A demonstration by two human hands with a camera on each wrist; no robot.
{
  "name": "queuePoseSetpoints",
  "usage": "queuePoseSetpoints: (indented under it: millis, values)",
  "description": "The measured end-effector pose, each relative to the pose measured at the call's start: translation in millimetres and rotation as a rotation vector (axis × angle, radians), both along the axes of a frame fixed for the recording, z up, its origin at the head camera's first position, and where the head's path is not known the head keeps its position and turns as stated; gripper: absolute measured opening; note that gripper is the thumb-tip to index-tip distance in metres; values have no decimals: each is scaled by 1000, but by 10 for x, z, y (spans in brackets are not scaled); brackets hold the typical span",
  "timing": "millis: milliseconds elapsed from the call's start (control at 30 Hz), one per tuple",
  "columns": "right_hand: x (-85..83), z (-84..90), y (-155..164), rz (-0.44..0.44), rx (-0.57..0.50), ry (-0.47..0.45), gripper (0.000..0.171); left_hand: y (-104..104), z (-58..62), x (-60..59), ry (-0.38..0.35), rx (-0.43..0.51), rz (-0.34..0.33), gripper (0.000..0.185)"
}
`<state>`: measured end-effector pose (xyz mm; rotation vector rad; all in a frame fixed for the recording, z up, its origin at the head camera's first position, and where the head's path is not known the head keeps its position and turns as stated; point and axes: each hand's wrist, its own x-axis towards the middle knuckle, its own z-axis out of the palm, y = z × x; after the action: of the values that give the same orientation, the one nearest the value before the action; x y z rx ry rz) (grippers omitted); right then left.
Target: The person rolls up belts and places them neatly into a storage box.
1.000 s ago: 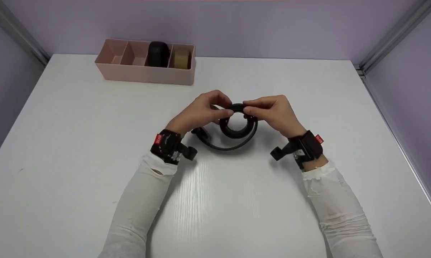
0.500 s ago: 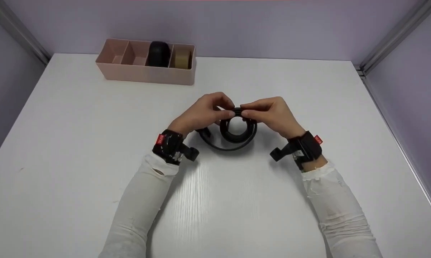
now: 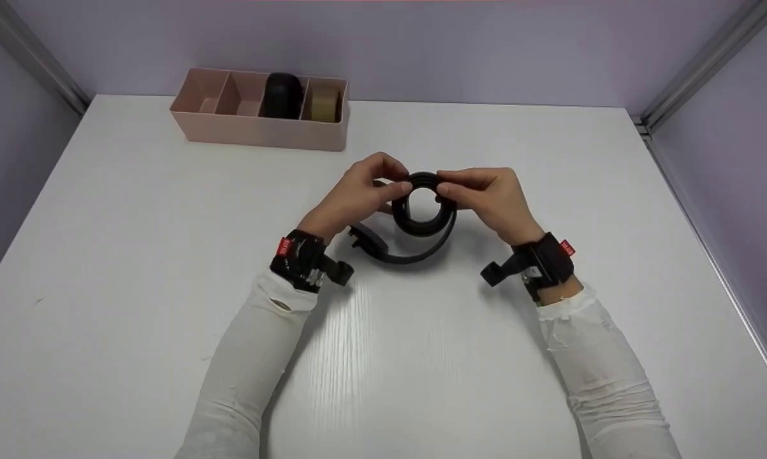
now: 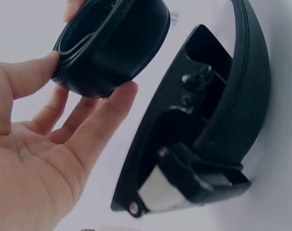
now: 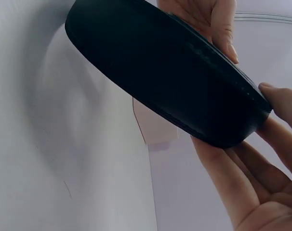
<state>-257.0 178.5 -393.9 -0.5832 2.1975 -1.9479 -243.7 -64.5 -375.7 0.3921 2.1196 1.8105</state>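
My left hand (image 3: 357,197) and right hand (image 3: 491,197) each pinch the coiled black belt (image 3: 423,213) above the table (image 3: 134,255), their fingers hiding the coil's top; its buckle (image 3: 365,239) trails loose. In the pink organizer (image 3: 259,131), a dark roll (image 3: 282,95) and a tan roll (image 3: 324,105) sit in neighbouring compartments, details unclear.

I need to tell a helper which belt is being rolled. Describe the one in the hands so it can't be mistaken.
On the white table, look at its middle, well in front of the pink divided box at the back. Both the left hand and right hand pinch a black belt coiled into a ring. Unlike the black roll stored in the box, its buckle end trails loose on the table.
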Motion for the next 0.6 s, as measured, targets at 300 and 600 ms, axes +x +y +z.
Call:
queuePoseSetpoints:
  millis: [300, 600]
  values:
    - [112, 165, -25, 92, 176, -7, 31, -33, -80, -25, 28, -104, -130, 29]
    - [152, 200, -47, 100, 170, -21, 32, -14, -205, -85, 85, -122, -128, 24]
